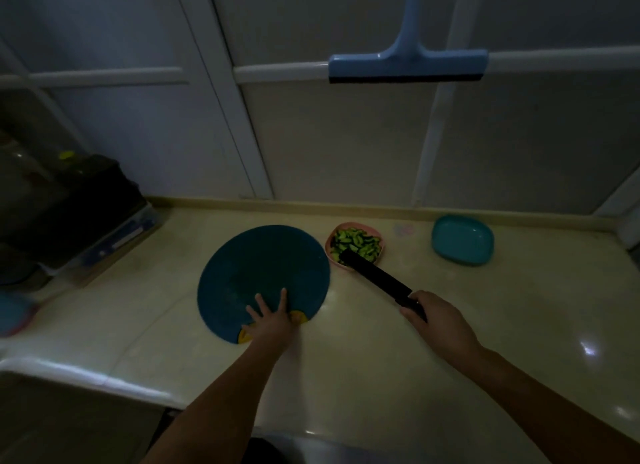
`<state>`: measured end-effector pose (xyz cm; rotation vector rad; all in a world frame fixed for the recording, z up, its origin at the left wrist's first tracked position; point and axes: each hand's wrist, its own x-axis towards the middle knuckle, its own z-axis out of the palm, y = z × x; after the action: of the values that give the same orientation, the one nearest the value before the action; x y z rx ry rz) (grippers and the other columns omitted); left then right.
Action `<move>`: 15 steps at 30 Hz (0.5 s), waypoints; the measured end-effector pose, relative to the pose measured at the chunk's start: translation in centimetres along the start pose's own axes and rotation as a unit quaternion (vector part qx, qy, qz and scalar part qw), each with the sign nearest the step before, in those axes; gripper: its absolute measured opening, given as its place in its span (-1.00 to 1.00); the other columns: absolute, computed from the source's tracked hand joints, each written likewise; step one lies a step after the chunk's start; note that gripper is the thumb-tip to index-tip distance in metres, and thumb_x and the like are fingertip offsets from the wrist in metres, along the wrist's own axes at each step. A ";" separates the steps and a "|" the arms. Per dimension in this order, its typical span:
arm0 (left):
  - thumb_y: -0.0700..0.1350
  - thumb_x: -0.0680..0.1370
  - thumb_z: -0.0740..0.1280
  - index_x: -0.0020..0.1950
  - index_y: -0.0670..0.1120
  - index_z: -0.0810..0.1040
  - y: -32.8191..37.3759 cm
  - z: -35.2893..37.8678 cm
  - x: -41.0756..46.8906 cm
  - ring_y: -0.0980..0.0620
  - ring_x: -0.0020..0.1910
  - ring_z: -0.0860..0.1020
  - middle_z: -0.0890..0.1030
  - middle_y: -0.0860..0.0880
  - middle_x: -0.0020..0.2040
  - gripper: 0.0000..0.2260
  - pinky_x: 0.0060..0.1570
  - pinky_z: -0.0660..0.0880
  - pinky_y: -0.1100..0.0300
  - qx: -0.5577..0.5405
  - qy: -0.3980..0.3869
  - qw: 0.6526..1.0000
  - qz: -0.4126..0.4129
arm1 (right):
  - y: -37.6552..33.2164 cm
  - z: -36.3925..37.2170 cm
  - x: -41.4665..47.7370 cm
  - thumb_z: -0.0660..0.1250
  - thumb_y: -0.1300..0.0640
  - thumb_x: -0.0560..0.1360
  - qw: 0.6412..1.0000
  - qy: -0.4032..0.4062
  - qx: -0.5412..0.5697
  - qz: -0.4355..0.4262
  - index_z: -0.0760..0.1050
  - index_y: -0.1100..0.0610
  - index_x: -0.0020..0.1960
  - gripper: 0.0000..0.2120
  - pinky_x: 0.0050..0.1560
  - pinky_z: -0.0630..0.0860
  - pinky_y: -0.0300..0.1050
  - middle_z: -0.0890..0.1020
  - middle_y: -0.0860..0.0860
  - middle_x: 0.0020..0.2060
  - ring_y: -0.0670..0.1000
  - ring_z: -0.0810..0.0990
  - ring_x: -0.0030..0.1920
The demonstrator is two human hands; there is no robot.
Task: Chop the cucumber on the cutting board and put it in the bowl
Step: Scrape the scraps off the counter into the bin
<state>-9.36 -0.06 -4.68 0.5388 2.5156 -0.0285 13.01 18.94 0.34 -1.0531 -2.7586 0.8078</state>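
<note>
Though the light is dim, the chopped cucumber [356,242] shows plainly as a heap of green slices filling the pink bowl [329,252]. The bowl stands on the table [381,366], beyond and to the left of the right hand [440,321] and beyond and to the right of the left hand [273,325]. The right hand's fingers [408,311] are curled tight round the handle of a black knife [375,276]. Its blade runs away from them, up and to the left, so that its tip lies over the near rim of the bowl at the edge of the slices; whether the tip touches them cannot be told. Just left of the bowl, rim close to rim, lies the round dark-blue cutting board [263,269]. The left hand's fingers [283,299] are straight and spread, laid flat on the near part of the board and holding nothing, with the palm over the board's yellow tab [300,317] at its near edge. Farther right than the right hand's fingers, near the back of the table, sits a teal dish [462,240], well apart from the bowl. Far to the left of the left hand's fingers stands a dark box [76,207], and high above both hands a light-blue squeegee [407,65] shows against the white panelled wall [311,134].
</note>
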 end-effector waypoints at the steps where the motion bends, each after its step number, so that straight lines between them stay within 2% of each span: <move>1: 0.21 0.60 -0.04 0.48 0.21 -0.31 -0.3 0.1 -0.2 -0.31 0.47 -0.22 -0.30 -0.18 0.50 -0.44 0.37 -0.05 -0.33 0.000 -0.001 1.000 0.006 | -0.2 0.1 0.2 0.21 -0.04 0.56 1.000 -0.004 -0.001 -0.007 0.46 0.12 0.18 -0.70 -0.18 0.32 -0.20 0.57 0.05 -0.01 0.00 0.54 -0.08; 9: 0.15 0.62 0.00 0.48 0.22 -0.29 -3.3 0.4 -1.7 -0.28 0.47 -0.24 -0.33 -0.15 0.50 -0.45 0.35 -0.04 -0.33 0.029 -0.020 0.997 0.063 | -2.4 0.7 1.6 0.23 -0.05 0.55 0.998 0.001 -0.005 -0.059 0.46 0.10 0.21 -0.68 -0.14 0.32 -0.19 0.56 0.06 0.01 0.03 0.52 -0.01; 15: 0.09 0.64 -0.02 0.48 0.21 -0.25 -6.6 1.7 -2.3 -0.26 0.47 -0.25 -0.30 -0.12 0.52 -0.50 0.39 -0.10 -0.27 0.079 -0.005 0.985 0.150 | -4.3 2.3 3.0 0.23 -0.04 0.55 0.997 0.001 -0.019 -0.073 0.46 0.13 0.22 -0.66 -0.14 0.25 -0.23 0.54 0.07 0.04 0.04 0.49 0.06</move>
<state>-9.25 -7.24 -5.46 0.9746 2.4085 -0.1183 7.58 17.18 0.16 -0.8449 -2.8195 0.7366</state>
